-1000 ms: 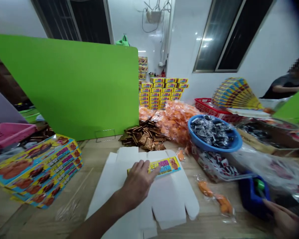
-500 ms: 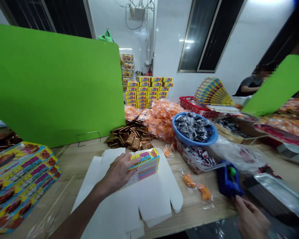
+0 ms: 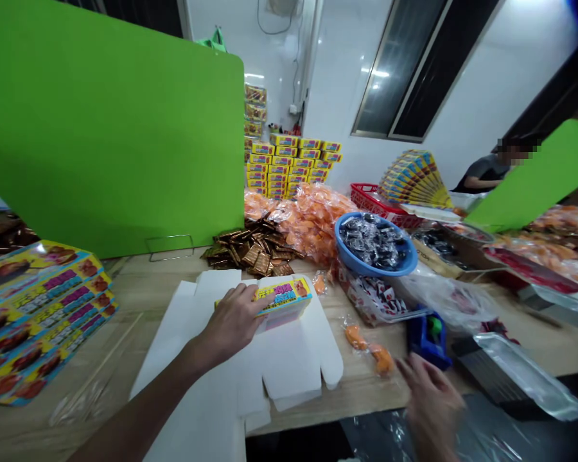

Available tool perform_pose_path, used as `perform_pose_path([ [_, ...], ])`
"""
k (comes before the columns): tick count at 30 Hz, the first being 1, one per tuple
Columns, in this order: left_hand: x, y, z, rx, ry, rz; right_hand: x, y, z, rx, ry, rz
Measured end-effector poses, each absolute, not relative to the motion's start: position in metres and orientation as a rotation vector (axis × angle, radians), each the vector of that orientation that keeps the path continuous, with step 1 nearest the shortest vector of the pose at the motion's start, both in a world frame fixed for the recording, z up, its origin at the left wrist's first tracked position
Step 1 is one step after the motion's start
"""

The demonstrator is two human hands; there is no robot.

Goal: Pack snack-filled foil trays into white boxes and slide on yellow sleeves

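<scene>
Left hand (image 3: 231, 327) holds a yellow printed box (image 3: 284, 303) down on a flat white carton blank (image 3: 289, 375);

fingers spread across its top, keeping it steady mid-blank on the wooden table (image 3: 168, 279); the right hand (image 3: 433, 404), blurred and half-open, seems empty, reaching near a blue tape dispenser (image 3: 428, 340), just beside orange snack packets (image 3: 366, 343).

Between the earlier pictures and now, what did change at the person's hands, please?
The printed box, tilted up a moment ago, has come down onto the white carton blank, with the left hand over it. The right hand moved left, away from the blue tape dispenser, toward the clear packet of orange pieces. The blue bowl stayed in place.
</scene>
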State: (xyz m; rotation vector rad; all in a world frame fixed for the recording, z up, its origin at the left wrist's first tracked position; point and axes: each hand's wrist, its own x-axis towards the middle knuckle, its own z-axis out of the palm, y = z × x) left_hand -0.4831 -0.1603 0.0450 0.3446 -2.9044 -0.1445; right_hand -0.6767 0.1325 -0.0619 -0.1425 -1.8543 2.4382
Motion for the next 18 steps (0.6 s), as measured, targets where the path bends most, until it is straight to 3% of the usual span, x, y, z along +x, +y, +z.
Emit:
perform_pose_path([
  [6,-0.477,-0.144,0.041,0.356,-2.859,-0.066,-0.567,-0.008,-0.002,0.235,-2.038,3.227],
  [18,-0.479,-0.147,0.060,0.395,-2.876,-0.404,-0.558,-0.041,-0.015,0.462,-2.050,3.266],
])
